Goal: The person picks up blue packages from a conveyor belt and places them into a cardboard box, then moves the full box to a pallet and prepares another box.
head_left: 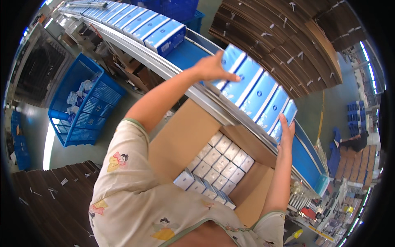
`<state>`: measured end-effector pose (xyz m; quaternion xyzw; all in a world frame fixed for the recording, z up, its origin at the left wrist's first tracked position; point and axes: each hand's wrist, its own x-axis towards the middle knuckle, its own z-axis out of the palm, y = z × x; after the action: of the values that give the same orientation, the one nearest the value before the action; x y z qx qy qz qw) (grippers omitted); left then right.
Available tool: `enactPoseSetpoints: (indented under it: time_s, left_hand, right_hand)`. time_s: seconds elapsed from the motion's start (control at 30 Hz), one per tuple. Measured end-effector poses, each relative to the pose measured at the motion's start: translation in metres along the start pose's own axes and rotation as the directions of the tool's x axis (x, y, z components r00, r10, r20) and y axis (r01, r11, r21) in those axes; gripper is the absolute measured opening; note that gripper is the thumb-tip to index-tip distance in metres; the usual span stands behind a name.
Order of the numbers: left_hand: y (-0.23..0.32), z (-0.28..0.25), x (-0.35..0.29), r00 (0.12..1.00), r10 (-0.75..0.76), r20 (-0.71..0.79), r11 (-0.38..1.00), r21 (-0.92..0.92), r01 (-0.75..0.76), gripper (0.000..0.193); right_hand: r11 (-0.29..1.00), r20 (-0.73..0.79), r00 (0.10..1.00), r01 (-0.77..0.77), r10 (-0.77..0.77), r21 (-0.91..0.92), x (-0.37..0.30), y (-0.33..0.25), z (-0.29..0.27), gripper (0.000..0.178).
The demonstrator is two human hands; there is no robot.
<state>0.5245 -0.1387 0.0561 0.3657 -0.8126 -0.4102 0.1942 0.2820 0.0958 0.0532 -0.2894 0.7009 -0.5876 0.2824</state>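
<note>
A person, seen from above, holds a row of five blue-and-white cartons (257, 96) squeezed end to end between both hands above a blue conveyor belt (187, 53). The row's long axis runs from about 10 o'clock down to 4 o'clock. The left hand (214, 68) presses flat on the upper end, fingers spread over the first carton; the right hand (286, 131) presses on the lower end, palm against the last carton. Neither grip is clenched: each is an open palm clamping the row from its end. Directly below the row, toward 7 o'clock, stands an open cardboard shipping box (181, 140), already partly packed with upright white-topped cartons (218, 164). More blue cartons (140, 22) queue on the belt toward 11 o'clock. A blue plastic crate (84, 103) sits on the floor at 9 o'clock.
</note>
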Motion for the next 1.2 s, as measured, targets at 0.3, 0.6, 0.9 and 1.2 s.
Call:
enactPoseSetpoints:
  time_s: [0.3,0.6,0.9,1.2]
  left_hand:
    - [0.079,0.032,-0.189,0.982,0.188,-0.022,0.982,0.004,-0.188,0.093]
    - [-0.007,0.203,-0.239,0.744,-0.391,0.542,0.727,0.677,-0.111,0.065]
    - [-0.015,0.235,-0.197,0.531,-0.501,0.683,0.726,0.666,-0.171,0.070]
    - [0.019,0.079,-0.161,0.959,0.200,0.199,0.978,0.027,-0.209,0.043]
  right_hand:
    - [0.985,-0.156,0.980,0.101,-0.123,-0.139,-0.188,-0.010,-0.082,0.070]
    - [0.200,0.108,0.694,-0.053,0.712,-0.978,-0.219,0.168,-0.094,0.063]
    - [0.629,0.411,0.603,-0.201,0.684,-0.751,-0.170,0.241,-0.091,0.064]
    - [0.555,0.409,0.666,-0.008,0.624,-0.832,-0.206,0.197,-0.053,0.066]
